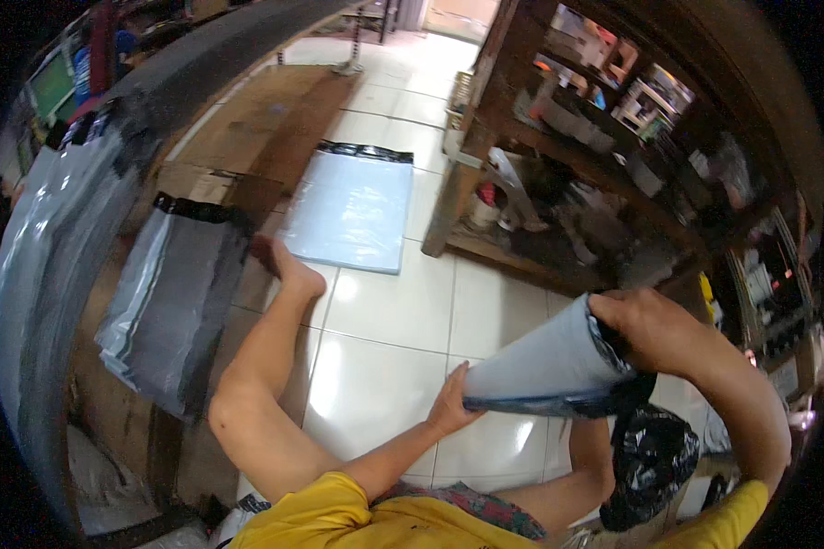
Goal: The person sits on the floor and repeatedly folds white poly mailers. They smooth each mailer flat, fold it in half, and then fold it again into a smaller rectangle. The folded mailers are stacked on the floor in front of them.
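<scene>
A grey plastic mailer bag (549, 366), rolled into a tube with a black inner lining, is held between both hands above the white tiled floor. My right hand (636, 320) grips its upper right end from above. My left hand (450, 403) presses against its lower left end. Below the bag's right end hangs a crumpled black plastic bag (650, 467). My bare left leg (270, 366) stretches forward over the floor.
A flat stack of pale grey mailers (352, 206) lies on the floor ahead. More grey mailers (169, 302) lean at the left against a brown cardboard sheet (265, 119). A cluttered dark wooden shelf (558, 156) stands at the right.
</scene>
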